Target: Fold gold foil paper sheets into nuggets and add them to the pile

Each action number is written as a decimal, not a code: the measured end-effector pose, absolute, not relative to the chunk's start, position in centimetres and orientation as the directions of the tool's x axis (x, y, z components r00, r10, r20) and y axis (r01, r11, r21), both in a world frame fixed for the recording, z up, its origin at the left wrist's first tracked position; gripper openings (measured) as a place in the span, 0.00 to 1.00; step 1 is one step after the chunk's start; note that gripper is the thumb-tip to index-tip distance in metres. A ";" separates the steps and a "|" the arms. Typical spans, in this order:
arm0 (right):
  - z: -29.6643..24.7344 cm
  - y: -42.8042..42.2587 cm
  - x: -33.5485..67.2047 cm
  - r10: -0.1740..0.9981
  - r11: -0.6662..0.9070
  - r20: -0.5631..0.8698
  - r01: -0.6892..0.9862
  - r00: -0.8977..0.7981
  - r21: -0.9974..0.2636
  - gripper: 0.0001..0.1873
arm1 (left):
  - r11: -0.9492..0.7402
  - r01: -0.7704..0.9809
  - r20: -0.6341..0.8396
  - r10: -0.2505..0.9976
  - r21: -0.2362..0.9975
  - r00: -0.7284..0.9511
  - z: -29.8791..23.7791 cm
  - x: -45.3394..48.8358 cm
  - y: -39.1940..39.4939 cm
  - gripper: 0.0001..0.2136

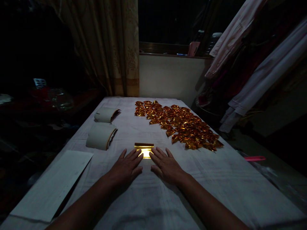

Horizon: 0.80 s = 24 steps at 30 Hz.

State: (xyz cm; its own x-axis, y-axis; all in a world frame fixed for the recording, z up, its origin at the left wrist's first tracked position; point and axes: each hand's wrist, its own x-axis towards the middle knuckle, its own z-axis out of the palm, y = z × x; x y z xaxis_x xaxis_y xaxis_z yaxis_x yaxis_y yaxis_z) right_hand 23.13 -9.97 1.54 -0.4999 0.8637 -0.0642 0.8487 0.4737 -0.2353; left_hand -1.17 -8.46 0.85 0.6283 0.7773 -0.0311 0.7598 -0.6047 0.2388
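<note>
A small sheet of shiny gold foil paper (145, 152) lies on the white cloth in front of me, its far edge curled up into a roll. My left hand (127, 166) rests flat with its fingers stretched out, the fingertips on the foil's left side. From the other side, my right hand (166, 164) lies the same way, fingers spread and tips on the foil's right side. Neither hand grips anything. Beyond them to the right is a spread-out heap of folded gold foil pieces (187, 124).
Two curved grey card pieces (99, 137) stand at the left, one behind the other. A flat white board (52, 185) lies at the table's left edge. Clothes (266, 73) hang at the right, a curtain (115, 48) at the back. A pink handle (254, 158) shows beyond the right edge.
</note>
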 end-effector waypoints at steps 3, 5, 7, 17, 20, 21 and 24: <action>2.5 -9.7 22.5 0.877 0.458 -0.039 0.858 -0.479 -0.234 0.25 | -0.616 0.756 0.072 0.783 0.219 0.618 1.3 -0.9 -7.8 0.18; 3.2 -9.1 21.8 0.892 0.445 0.010 0.871 -0.453 -0.209 0.16 | -0.619 0.760 0.129 0.785 0.200 0.606 1.7 -0.3 -7.1 0.13; 3.7 -8.4 21.1 0.903 0.429 0.043 0.886 -0.428 -0.175 0.09 | -0.626 0.764 0.150 0.780 0.159 0.608 2.0 0.3 -6.4 0.08; 2.3 -7.1 20.6 0.885 0.466 0.073 0.863 -0.461 -0.195 0.07 | -0.648 0.762 0.144 0.756 0.028 0.638 1.8 0.9 -6.5 0.04; 1.7 -7.1 20.8 0.882 0.470 0.093 0.857 -0.462 -0.208 0.07 | -0.650 0.760 0.176 0.751 0.026 0.636 1.8 0.9 -6.6 0.03; 1.6 -7.1 20.8 0.881 0.473 0.098 0.857 -0.463 -0.207 0.07 | -0.646 0.763 0.184 0.753 0.028 0.632 1.8 1.0 -6.6 0.03; 1.5 -6.9 20.8 0.876 0.483 0.114 0.855 -0.469 -0.189 0.07 | -0.644 0.764 0.213 0.752 0.038 0.623 1.7 1.0 -6.5 0.03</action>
